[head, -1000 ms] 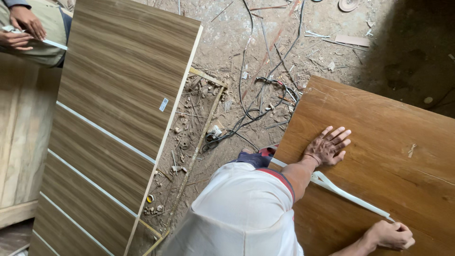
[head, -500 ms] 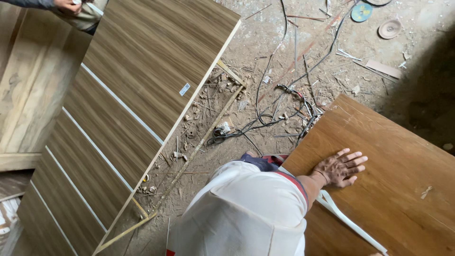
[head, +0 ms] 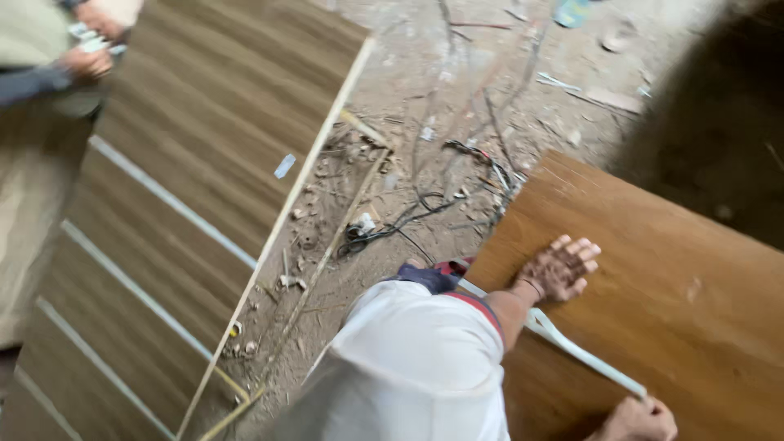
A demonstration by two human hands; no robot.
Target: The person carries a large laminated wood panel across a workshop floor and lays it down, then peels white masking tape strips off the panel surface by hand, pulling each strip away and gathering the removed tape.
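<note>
You see a smooth, satin brown wood-veneer board [head: 670, 310], a white plastic-looking strip [head: 572, 347], and a rough, dusty floor [head: 457, 106].

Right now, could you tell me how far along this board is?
Done: brown board lies flat. In hand: left hand presses it, right hand pinches the white strip stretched across it. Left: the strip looks loose, fixed to no edge yet.

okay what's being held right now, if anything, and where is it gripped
The right hand pinches the near end of a white strip lying across the brown wooden board. The left hand holds nothing; it presses flat on the board.
</note>
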